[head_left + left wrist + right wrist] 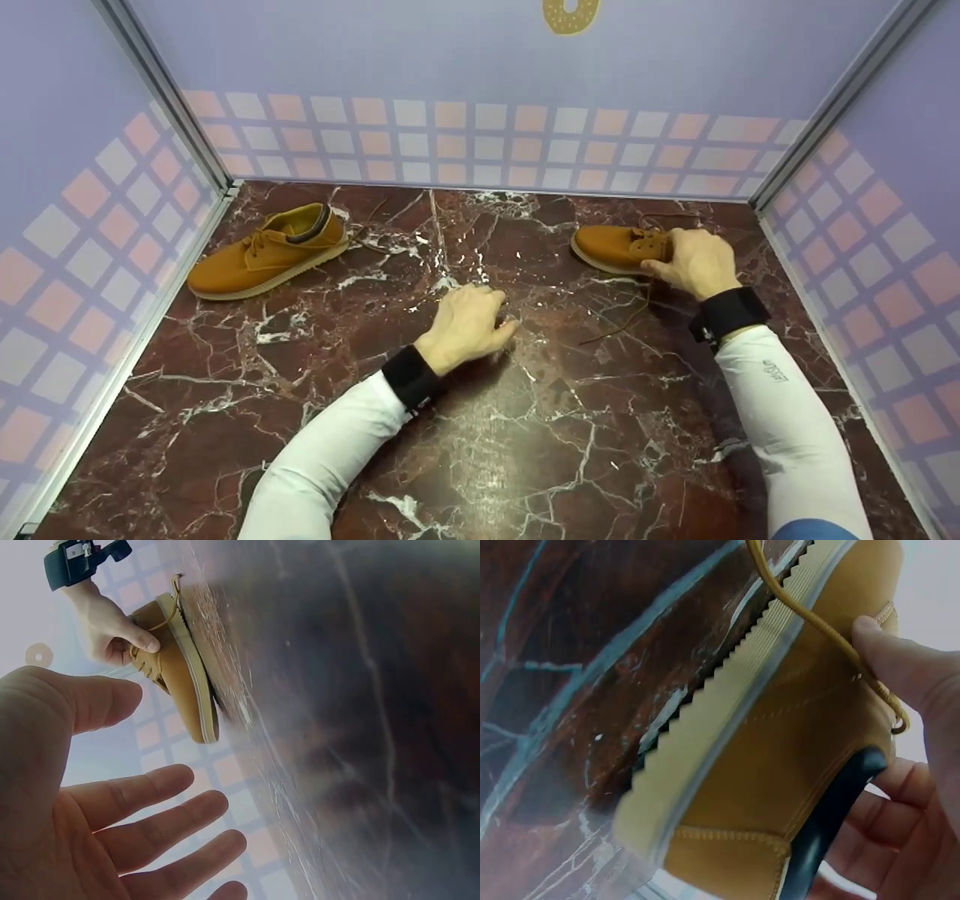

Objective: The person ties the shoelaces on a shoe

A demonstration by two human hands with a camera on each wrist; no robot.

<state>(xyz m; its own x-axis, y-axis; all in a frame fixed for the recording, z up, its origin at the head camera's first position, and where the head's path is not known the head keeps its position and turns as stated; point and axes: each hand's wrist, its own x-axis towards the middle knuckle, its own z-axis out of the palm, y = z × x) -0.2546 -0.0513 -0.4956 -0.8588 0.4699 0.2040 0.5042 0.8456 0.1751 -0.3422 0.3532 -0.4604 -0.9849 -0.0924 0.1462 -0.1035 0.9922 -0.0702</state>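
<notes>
A tan lace-up shoe (pixel 611 246) sits at the right of the marbled surface, toe pointing left. My right hand (pixel 703 261) grips it over the laced middle; in the right wrist view the thumb (pixel 904 671) presses one side and the fingers curl over the other. A loose lace (pixel 817 622) trails across the shoe's side. My left hand (pixel 466 324) hovers near the middle with fingers spread and holds nothing. The matching tan shoe (pixel 259 259) rests at the left, toe toward the lower left, apart from both hands.
The dark red marbled surface (pixel 480 450) carries both shoes. A lilac back wall (pixel 480 60) with pink and white squares stands behind, and similar side walls (pixel 67 195) rise at left and right. Metal strips (pixel 832 112) line the corners.
</notes>
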